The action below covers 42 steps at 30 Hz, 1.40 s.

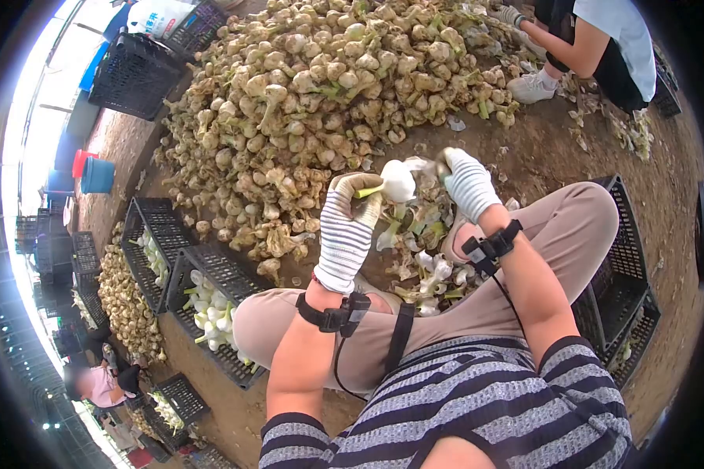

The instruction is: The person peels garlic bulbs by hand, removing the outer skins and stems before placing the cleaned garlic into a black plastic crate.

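Observation:
My left hand (344,227), in a striped work glove, is closed around the green stem of a garlic bulb (399,181). The bulb is white and smooth, its round end pointing toward my right hand. Gloved the same way, my right hand (467,184) is raised just beyond the bulb with its fingers curled together. A strip of pale papery garlic skin (421,164) shows at its fingertips, beside the bulb. Below both hands, loose skins and trimmings (430,277) lie on the ground between my legs.
A large heap of unpeeled garlic (313,94) spreads ahead. Beside my left knee, a black crate (250,281) holds cleaned white bulbs. Another black crate (618,289) stands at my right. A co-worker (602,47) crouches at the upper right; another person (105,383) is far left.

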{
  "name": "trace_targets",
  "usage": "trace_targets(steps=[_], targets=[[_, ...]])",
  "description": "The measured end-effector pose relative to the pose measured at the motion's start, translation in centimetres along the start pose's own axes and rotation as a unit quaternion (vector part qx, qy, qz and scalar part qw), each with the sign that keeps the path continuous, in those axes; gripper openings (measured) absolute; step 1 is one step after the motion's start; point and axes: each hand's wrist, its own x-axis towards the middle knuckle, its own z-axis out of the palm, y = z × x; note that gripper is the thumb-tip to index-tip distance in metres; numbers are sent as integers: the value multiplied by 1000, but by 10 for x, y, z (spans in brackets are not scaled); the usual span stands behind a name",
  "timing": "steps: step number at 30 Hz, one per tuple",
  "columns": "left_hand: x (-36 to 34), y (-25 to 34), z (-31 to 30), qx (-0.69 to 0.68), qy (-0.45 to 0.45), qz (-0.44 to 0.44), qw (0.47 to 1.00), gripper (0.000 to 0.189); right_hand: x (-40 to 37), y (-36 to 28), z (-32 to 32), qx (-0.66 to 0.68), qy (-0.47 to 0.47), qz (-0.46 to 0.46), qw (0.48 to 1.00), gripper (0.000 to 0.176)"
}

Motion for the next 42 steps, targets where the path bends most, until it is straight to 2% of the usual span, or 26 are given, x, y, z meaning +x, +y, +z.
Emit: trace_targets(steps=[1,3,4,6,7,9,10,11,13,15,17,18,19,20,22,23,25,27,29,33,36,37,38,39,41,42], targets=[[2,-1,-1,-27,2,-18,999,16,-1,12,2,-26,-50,-7,998,14],[4,3,-5,-66,5,-44,997,16,-11,3,-9,-45,-50,-23,997,19],[6,8,-7,-121,7,-103,987,15,-15,-10,-19,-43,-53,-24,997,19],[10,9,-9,-214,17,-181,960,18,-19,-44,-40,185,-67,-22,980,29],[11,4,-8,-214,17,-182,960,18,-20,-52,-44,185,-67,-21,980,29],[17,-8,-3,-420,30,-224,879,23,-18,-65,-48,362,-161,-23,918,34],[19,-8,-3,-438,40,-233,867,26,-19,-73,-47,420,-154,-5,894,31],[20,-8,-4,-439,43,-233,867,26,-18,-75,-46,420,-157,-7,894,31],[23,-7,-4,-434,51,-243,866,25,-13,-80,-41,284,-93,-56,953,26],[23,-6,-7,-416,54,-237,876,24,-5,-86,-42,247,-98,-16,964,17],[19,-4,-14,-396,72,-251,881,24,5,-83,-36,307,-142,96,936,16],[16,3,-20,-385,87,-264,880,22,7,-68,-15,398,-111,60,909,16],[14,-10,-26,-377,124,-228,889,20,14,-58,-1,395,-110,57,910,17],[10,-13,-39,-390,166,-235,874,19,19,-44,7,318,-144,53,935,16],[-7,-9,-76,-398,237,-237,854,18,19,-20,30,321,-160,95,929,17],[-17,2,-98,-414,277,-244,832,15,18,5,52,293,-120,28,948,16],[-47,-15,-162,-260,285,-200,901,12,16,19,60,249,-137,58,957,16],[-72,-21,-237,42,313,-130,940,13,15,52,84,277,-154,100,943,15],[-89,1,-296,-277,426,-163,846,16,14,46,82,303,-187,161,921,15],[-153,-9,-397,-234,574,-140,772,21,3,62,88,280,-169,144,934,16],[-195,3,-406,-72,561,-227,793,29,-2,64,83,212,-131,77,965,19],[-212,-13,-415,-38,530,-268,804,33,0,50,73,178,-157,117,964,23],[-213,-19,-400,-25,515,-240,823,37,-2,21,49,151,-145,61,976,27],[-202,-19,-381,-18,492,-209,845,42,1,35,63,135,-145,68,978,33],[-155,13,-328,-20,491,-300,818,47,9,20,64,126,-162,69,976,46],[-130,14,-306,-37,451,-272,849,52,11,2,58,160,-168,89,969,45]])
